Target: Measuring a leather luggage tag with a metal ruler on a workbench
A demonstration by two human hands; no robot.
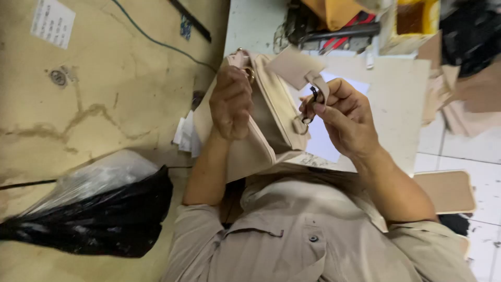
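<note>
we look down on a brown floor (pixel 94 115) on our left side of the view and a pale worktop (pixel 396 89) ahead, its far edge crowded with a yellow and black machine (pixel 339 21). on the floor lies a bulging bag of black and clear plastic (pixel 99 209), well apart from our hands. a dark cable (pixel 156 42) runs across the floor above it. on the tiled floor to the right sits a flat tan board (pixel 449 190), and further up a heap of tan offcuts (pixel 459 99).

between our two hands, raised above our lap and the near edge of the worktop, we hold a beige handbag (pixel 261 130). our left hand (pixel 230 102) wraps round its upper side, fingers curled shut over the bag near a gold ring (pixel 251 74). our right hand (pixel 347 117) is closed in a pinch: thumb and fingers grip a narrow beige strap tab (pixel 319 86) that hangs from the bag's flap (pixel 295 67), with a small dark piece (pixel 314 95) at the fingertips. just below, a round metal ring (pixel 300 125) dangles against the bag's side.
</note>
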